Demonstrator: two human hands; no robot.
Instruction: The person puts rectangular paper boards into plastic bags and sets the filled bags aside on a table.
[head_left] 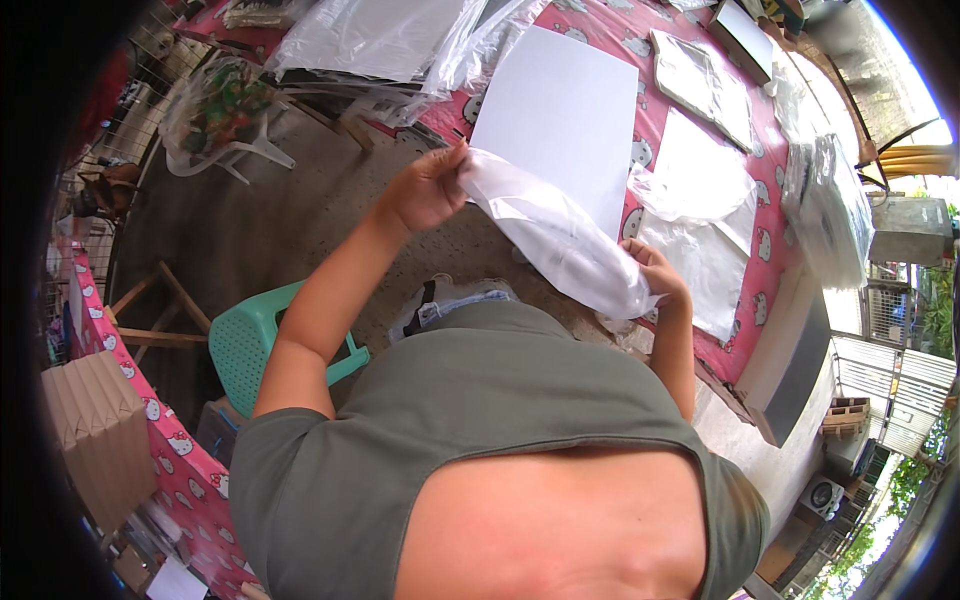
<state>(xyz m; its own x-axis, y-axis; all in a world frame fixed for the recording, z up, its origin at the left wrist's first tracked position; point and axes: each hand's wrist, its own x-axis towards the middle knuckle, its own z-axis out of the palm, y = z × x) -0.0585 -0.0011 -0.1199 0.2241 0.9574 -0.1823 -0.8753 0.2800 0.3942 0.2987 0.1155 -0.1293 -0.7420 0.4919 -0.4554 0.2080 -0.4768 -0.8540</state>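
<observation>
Between my two hands stretches a thin, whitish see-through plastic bag (pixel 555 225), slack and billowing over the table's near edge. My left hand (pixel 432 188) pinches its upper left end. At its lower right end, my right hand (pixel 655 275) is closed on the other edge. Just beyond the bag lies a large white sheet or board (pixel 560 110), partly covered by it. To the right, another clear plastic bag (pixel 695 190) rests crumpled over white sheets (pixel 705 265).
A pink patterned cloth (pixel 645 20) covers the table. Plastic-wrapped white sheets (pixel 370 40) lie at the far left, a wrapped stack (pixel 705 85) at the far right. A green stool (pixel 250 345) stands left of me; brown cartons (pixel 95 435) sit on another table.
</observation>
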